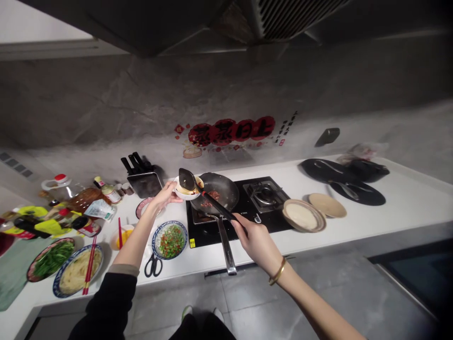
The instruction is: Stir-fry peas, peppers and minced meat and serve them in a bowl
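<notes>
Here the left hand (163, 194) is closed around the rim of a small white bowl (184, 190), holding it tilted just beside the left edge of the wok (217, 191), which sits on the left burner of the black stove (240, 208) set into the white surface (354, 222). The right hand (255, 238) is wrapped tight round the black handle of a spatula (203, 191), whose blade lies inside the bowl. The wok's long metal handle (224, 245) juts toward the front edge of the surface, passing just left of the right hand and under the spatula's shaft.

Near the front edge, left of the stove, stand a blue-rimmed bowl of chopped greens and red bits (170, 240) and black-handled scissors (153, 267). Further toward the left end lie a plate of noodles (72, 274) with red chopsticks (89, 264) across it and a plate of green vegetables (49, 259). Bottles and jars (81, 198) crowd the back left, next to a knife block (141, 177). Right of the stove sit two shallow dishes (311, 212), and dark pans (343, 179) rest toward the right back corner.
</notes>
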Motion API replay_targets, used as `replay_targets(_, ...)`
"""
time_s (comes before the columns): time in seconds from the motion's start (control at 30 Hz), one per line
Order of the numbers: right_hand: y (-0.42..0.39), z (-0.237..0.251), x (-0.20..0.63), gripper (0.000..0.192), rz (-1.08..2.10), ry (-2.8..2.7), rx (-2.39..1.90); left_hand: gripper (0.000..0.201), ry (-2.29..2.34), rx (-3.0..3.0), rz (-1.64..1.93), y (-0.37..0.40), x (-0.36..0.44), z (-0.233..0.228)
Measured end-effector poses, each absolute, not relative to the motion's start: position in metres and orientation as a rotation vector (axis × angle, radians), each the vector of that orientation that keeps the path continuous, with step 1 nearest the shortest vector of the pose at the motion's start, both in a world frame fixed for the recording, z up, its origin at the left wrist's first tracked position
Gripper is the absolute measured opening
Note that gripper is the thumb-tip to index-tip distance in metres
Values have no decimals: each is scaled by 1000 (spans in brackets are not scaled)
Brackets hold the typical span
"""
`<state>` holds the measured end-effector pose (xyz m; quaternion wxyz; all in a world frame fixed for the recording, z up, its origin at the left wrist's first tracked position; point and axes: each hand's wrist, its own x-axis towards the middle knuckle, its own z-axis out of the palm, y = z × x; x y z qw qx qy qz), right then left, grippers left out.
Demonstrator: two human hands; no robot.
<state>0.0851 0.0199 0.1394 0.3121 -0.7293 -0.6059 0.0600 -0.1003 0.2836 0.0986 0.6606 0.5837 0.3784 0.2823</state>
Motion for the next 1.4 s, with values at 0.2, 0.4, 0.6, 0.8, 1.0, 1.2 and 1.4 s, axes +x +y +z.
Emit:
replay_targets(0.2, 27, 136, 84, 35, -51, -1614, -2257, 40, 1105, 1423, 633, 280, -77, 107)
replay_targets(0.4, 23, 131, 89, 34, -114, -1556, -2313, 50, 1261, 1618, 691, 282, -53, 102)
replay_targets(0.6, 22, 116, 97, 34, -140, -1555, -2274, 53, 1256, 1665, 700, 288, -44, 96)
replay_targets(0.8, 27, 103, 109, 37, -171, -1479, -2396, 49, 1269, 1539, 700, 290, -53, 87)
replay_targets(1.0, 32, 89, 135, 36, -226, -1558, -2548, 48, 990, 1371, 886, 276, -92, 69)
replay_targets(1.2, 28, 71, 151, 34, -387, -1687, -2536, 46, 858, 1267, 1044, 238, -140, 46)
replay_targets(1.4, 46, 67, 158, 35, -348, -1855, -2555, 49, 911, 966, 1197, 184, -191, 19)
